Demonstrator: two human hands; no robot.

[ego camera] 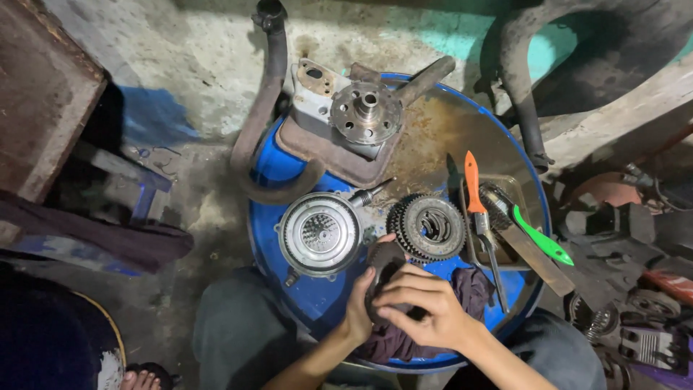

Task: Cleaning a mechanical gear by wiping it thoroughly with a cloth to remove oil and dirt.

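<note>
The work surface is the lid of a blue drum (285,238), used here as the bench; all positions below are given relative to this drum.

Containers: a shallow metal tray (521,186) sits at the right side of the drum top. Lying in and across it are an orange-handled tool (473,193), a green-handled brush (538,235) with its bristle head inside the tray, and a flat metal strip (538,258) that runs out over the tray's near corner. A rusty pan-shaped cover (317,155) rests at the far side of the drum top; a grey housing with a round flanged hub (366,112) stands on it.

At the centre of the drum top lies a stacked toothed gear (427,227). Just to its left lies a round clutch-type housing (320,233), face up. A curved exhaust pipe (263,101) leans against the far left edge of the drum.

Held part: a dark ring-shaped part (385,269) is at the near edge of the drum top, directly in front of the toothed gear and above a dark rag (473,285). The left hand (359,307) grips its left rim with fingers wrapped around it. The right hand (422,307) is closed over its lower right portion, fingers curled across the face. Both hands are together on the part, touching each other.
</note>
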